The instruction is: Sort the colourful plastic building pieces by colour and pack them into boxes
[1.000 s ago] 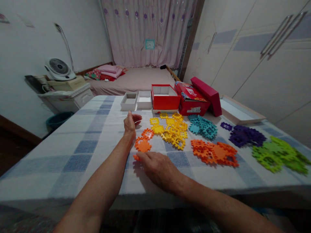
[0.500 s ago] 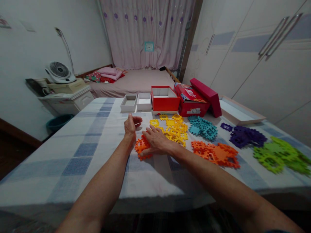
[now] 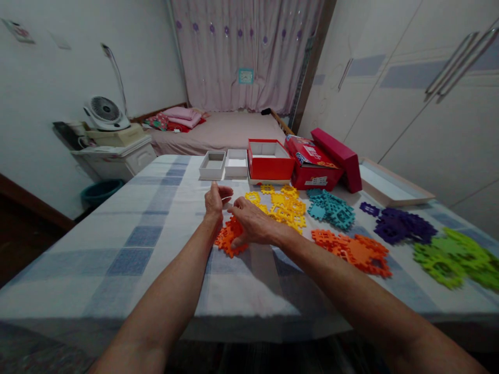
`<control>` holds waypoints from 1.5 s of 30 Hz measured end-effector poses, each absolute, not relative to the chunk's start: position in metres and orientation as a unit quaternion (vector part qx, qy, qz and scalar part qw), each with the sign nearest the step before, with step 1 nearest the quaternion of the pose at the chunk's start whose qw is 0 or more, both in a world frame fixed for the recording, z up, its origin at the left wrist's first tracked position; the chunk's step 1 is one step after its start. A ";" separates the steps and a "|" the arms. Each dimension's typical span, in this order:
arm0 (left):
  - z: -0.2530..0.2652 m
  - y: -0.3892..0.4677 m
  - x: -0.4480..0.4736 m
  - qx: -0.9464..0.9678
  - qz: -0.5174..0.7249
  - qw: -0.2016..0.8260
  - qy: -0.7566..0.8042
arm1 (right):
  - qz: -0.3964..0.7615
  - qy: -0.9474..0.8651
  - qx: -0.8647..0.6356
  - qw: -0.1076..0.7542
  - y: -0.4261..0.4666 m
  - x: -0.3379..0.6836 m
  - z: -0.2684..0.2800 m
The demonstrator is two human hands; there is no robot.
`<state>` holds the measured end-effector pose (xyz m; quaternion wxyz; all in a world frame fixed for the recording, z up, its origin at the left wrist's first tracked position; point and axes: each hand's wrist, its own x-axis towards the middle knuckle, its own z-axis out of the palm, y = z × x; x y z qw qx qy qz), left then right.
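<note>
My left hand (image 3: 217, 199) rests upright on its edge at the left of the orange building pieces, fingers slightly curved and apart, with nothing in it. Over the small heap of orange interlocking plastic pieces (image 3: 230, 237) is my right hand (image 3: 253, 222). Its thumb lies on the near side of the heap and its bent fingers on the far side, spread apart; the palm hides part of the heap. Just beyond that hand spreads a pile of yellow pieces (image 3: 286, 206). A second orange pile (image 3: 353, 250) lies right of my right forearm.
Teal (image 3: 331, 209), purple (image 3: 405, 224) and lime-green pieces (image 3: 452, 257) lie in piles on the right. Along the back stand two small white boxes (image 3: 212, 170), an open red box (image 3: 272, 169), a red carton (image 3: 315, 174) with a lid leaning on it, and a shallow tray (image 3: 397, 195).
My right hand has gone from lying flatter on the orange pieces to a more bent, raised shape. My left hand stays beside them. The view has shifted slightly left.
</note>
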<state>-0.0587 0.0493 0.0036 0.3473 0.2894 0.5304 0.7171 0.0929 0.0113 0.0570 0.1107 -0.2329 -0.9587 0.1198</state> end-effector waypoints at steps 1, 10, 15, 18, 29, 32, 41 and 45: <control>0.003 0.049 -0.059 0.291 0.718 0.346 0.529 | 0.112 -0.958 -0.233 0.125 0.007 0.095 0.057; 0.005 0.049 -0.057 0.285 0.715 0.353 0.532 | 0.201 -0.930 -0.262 0.161 -0.017 0.111 0.040; 0.005 0.048 -0.058 0.292 0.714 0.344 0.536 | 0.245 -0.931 -0.243 0.120 -0.017 0.099 0.045; 0.004 0.050 -0.059 0.287 0.711 0.346 0.540 | 0.221 -0.933 -0.255 0.125 -0.015 0.087 0.048; 0.002 0.053 -0.061 0.279 0.705 0.352 0.548 | 0.215 -0.928 -0.304 -0.004 -0.006 0.079 0.056; 0.003 0.051 -0.060 0.284 0.705 0.344 0.552 | 0.243 -0.908 -0.339 0.046 -0.016 0.081 0.053; 0.004 0.050 -0.061 0.300 0.683 0.343 0.571 | 0.259 -0.838 -0.358 0.321 -0.055 0.163 0.065; 0.004 0.051 -0.059 0.296 0.678 0.343 0.578 | 0.179 -0.762 -0.500 0.371 -0.045 0.245 0.075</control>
